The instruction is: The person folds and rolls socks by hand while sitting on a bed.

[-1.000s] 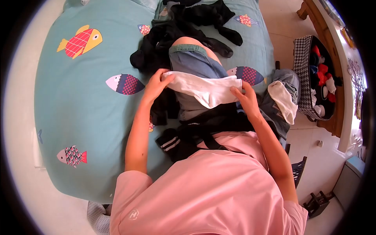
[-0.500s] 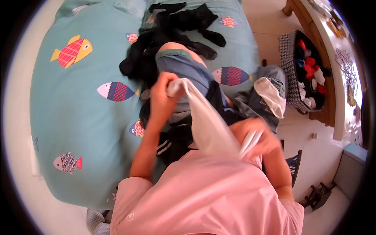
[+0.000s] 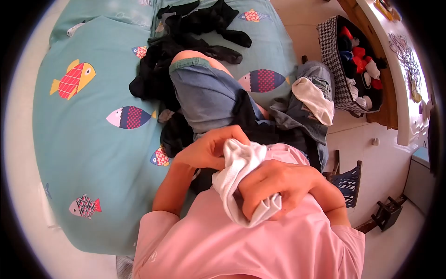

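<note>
A: What has just changed with the white sock [image 3: 227, 186]?

B: Its shape, mostly. A second ago it was stretched out flat between both hands over the lap; now it is bunched into a short, doubled loop, drawn in close against the pink shirt [image 3: 209, 232].

A: And how does each hand hold it?

B: The left hand [image 3: 209, 151] has its fingers bent onto the upper end, gripping the fabric. The right hand [image 3: 278, 186] is curled closed, with a folded edge of the same sock caught at its fingers. The cloth bends round beside that hand; whether some fingers are inside the sock cannot be told from this angle.

A: So what does the change mean for the work?

B: The handling appears to have gone from spreading the sock to gathering it. It looks partway through: the bundle is loose, and neither hand has let go.

A: Has the other white sock [image 3: 315, 100] been touched?

B: Neither hand is on it. It lies draped over the denim [image 3: 304, 74] to the person's right, as it did a second ago, near the checked basket [image 3: 329, 63] with its red, black and white items.

A: And the black clothing [image 3: 158, 60]?

B: Heaped on the bed [image 3: 107, 162] past the knee, well apart from both hands.
</note>
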### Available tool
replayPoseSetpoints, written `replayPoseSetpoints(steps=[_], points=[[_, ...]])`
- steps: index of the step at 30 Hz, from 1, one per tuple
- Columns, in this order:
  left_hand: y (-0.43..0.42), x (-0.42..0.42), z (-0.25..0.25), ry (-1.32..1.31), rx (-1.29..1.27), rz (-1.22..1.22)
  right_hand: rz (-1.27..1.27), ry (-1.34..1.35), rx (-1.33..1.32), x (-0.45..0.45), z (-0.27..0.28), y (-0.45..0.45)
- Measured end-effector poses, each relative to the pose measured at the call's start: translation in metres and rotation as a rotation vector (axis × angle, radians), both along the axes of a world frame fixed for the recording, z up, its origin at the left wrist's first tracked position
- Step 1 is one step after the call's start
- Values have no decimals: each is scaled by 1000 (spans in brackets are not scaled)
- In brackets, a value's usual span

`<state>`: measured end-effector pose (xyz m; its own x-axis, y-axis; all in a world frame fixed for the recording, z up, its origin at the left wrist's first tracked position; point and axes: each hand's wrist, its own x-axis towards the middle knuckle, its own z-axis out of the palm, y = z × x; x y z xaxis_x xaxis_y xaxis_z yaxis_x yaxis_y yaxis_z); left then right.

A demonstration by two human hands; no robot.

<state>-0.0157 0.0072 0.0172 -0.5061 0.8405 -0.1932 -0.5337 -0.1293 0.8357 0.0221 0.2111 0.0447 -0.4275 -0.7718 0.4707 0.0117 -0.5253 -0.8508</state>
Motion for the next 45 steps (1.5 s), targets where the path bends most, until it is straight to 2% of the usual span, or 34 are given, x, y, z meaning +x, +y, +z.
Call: replayPoseSetpoints(steps=[2, 4, 6, 8, 9, 10, 12, 13, 16, 17, 18, 20, 22, 23, 26, 27, 28, 29, 30, 31, 32, 34, 35, 36, 38, 39, 42, 43, 45], points=[[11, -2, 1, 104, -90, 272, -22, 51, -81, -5, 0, 4], [14, -14, -14, 687, -302, 502, -51, 23, -58, -7, 4, 14], [20, -13, -17, 614, -292, 671, -166, 19, -33, -9, 4, 20], [42, -2, -7, 515, -208, 787, -166, -3, 52, -9, 5, 14], [51, 3, -7, 555, -170, 798, -156, 23, 95, -8, 5, 8], [52, 9, -13, 581, -120, 682, -150, 44, 140, -7, 5, 2], [67, 20, -11, 531, 45, 736, -137, -30, 123, -7, 4, 0], [69, 22, -17, 480, 220, 725, -157, -24, 112, -10, 4, 4], [55, 22, -7, 251, -28, 617, -258, -57, 97, -13, 6, 14], [47, 18, 6, 44, -8, 431, -309, -62, 95, -13, 5, 17], [40, 13, 7, -200, 287, 284, -361, -66, 95, -14, 4, 21], [37, 7, 17, -379, 383, 216, -491, -96, 79, -13, 1, 28], [33, 5, 24, -191, 136, 262, -569, -315, -64, -10, -8, 31], [30, 5, 26, -97, 13, 284, -626, -319, -101, -11, -11, 33], [22, 3, 26, 119, -118, 296, -703, -449, -176, -10, -9, 40], [22, 0, 12, 337, -61, 378, -736, -350, -107, -10, -9, 40], [26, -4, 0, 397, -4, 488, -767, -251, -38, -10, -7, 37], [34, -8, -12, 456, 53, 599, -775, -15, 100, -10, 2, 29], [45, -9, -18, 515, 109, 709, -673, 130, 161, -11, 9, 17], [61, -3, -5, 349, 71, 816, -633, 186, 240, -8, 16, 2], [67, 1, -2, 96, 289, 736, -692, 267, 366, -4, 17, -11], [70, 4, -4, 57, 424, 639, -915, 315, 362, -8, 14, -15], [67, 5, -2, -108, 482, 582, -1013, 286, 371, -10, 6, -12], [65, 5, 14, 11, 426, 499, -1072, 258, 362, -13, 5, -6], [56, 13, 21, -45, 400, 376, -1086, -13, 377, -13, 8, 4], [51, 12, 23, -30, 397, 298, -1057, -217, 243, -14, 5, 5], [40, 5, 19, 147, 75, 254, -1024, -340, 142, -17, 6, 9], [46, 5, 19, 181, 127, 362, -1011, -367, 140, -16, 10, 9], [50, 3, 12, 331, -76, 521, -981, -421, 136, -11, 18, 7]])
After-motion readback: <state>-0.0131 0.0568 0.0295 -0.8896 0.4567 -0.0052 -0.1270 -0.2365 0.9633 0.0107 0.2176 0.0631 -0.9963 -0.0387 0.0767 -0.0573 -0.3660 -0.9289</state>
